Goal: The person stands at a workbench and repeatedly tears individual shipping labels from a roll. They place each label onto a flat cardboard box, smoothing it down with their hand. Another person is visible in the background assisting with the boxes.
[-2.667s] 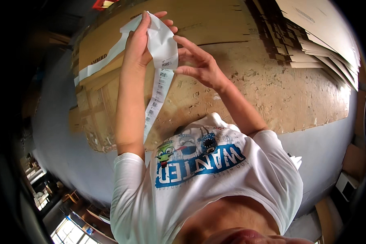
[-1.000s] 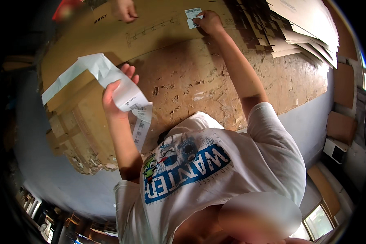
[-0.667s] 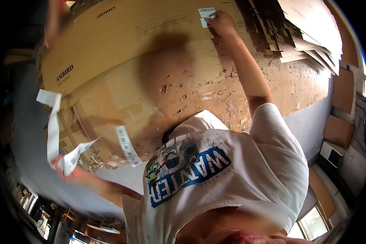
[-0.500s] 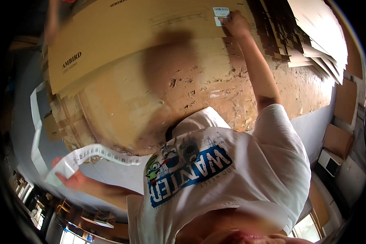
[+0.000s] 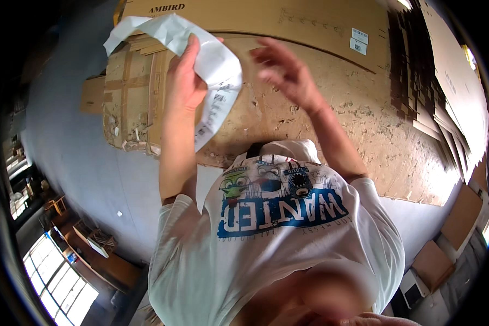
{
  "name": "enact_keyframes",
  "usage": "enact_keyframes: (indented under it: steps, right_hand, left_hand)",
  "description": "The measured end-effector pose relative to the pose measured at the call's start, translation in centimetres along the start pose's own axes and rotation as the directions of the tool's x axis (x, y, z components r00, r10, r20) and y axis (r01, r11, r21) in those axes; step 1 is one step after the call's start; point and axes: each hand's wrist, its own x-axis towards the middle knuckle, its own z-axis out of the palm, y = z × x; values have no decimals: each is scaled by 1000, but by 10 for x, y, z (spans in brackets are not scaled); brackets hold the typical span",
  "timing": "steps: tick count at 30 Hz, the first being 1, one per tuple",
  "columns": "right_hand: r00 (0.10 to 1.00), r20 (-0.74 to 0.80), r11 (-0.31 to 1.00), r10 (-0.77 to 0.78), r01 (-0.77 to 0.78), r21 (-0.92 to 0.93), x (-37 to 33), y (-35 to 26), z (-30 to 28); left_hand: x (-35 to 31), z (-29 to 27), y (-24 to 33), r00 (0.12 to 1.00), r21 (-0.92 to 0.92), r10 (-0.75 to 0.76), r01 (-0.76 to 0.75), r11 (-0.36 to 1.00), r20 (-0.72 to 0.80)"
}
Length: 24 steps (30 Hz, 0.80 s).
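A long white strip of printed labels [image 5: 218, 70] is gripped in my left hand [image 5: 187, 84], thumb pressed against it. The strip curls over the hand, one end hanging down beside my forearm and the other trailing to the left. My right hand [image 5: 285, 73] is in the air to the right of the strip, slightly blurred, with its fingers apart and nothing visible in them. Behind both hands, a flat brown cardboard carton [image 5: 244, 19] lies at the far side. Two white labels [image 5: 359, 41] are stuck on it near its right end.
A worn, torn cardboard-covered work surface [image 5: 288, 125] extends under my hands. Flattened cartons [image 5: 445, 81] are stacked at the right. A brown cardboard piece [image 5: 92, 95] is beyond the left edge, over grey floor [image 5: 92, 157]. More cardboard boxes [image 5: 433, 261] stand at the lower right.
My left hand has swung up from the lower left with the label strip, over the work surface. My right hand has left the labels on the carton and moved left toward the strip.
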Motion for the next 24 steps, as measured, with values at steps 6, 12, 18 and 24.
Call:
enact_keyframes:
  steps: [6, 12, 18, 24]
  right_hand:
    - [991, 135, 967, 2, -37, 253, -17, -35, 48]
    - [986, 155, 993, 53, -69, 99, -39, -55, 35]
    - [997, 80, 951, 14, -38, 305, -44, -51, 26]
    - [995, -73, 989, -64, 73, 128, -49, -38, 18]
  left_hand:
    - [-19, 8, 4, 999, -75, 19, -23, 997, -47]
    - [-57, 27, -7, 998, 187, -56, 58, 981, -19]
    - [-52, 26, -19, 979, 134, -204, 199, 971, 24]
    - [-44, 24, -45, 971, 171, -239, 231, 958, 28]
